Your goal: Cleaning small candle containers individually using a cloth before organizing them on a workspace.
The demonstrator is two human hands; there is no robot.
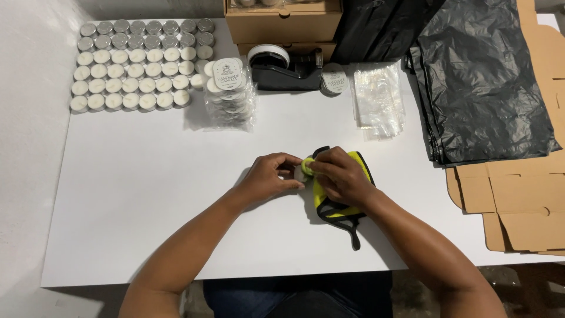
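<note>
My left hand pinches a small round tealight candle at the middle of the white table. My right hand presses a yellow cloth with black trim against that candle. The cloth hangs under my right palm and trails onto the table, its black loop pointing toward me. Most of the candle is hidden by my fingers and the cloth.
Rows of tealight candles fill the far left. Bagged candle packs, a black tape dispenser, clear bags, brown boxes, black plastic bags and flat cardboard lie around.
</note>
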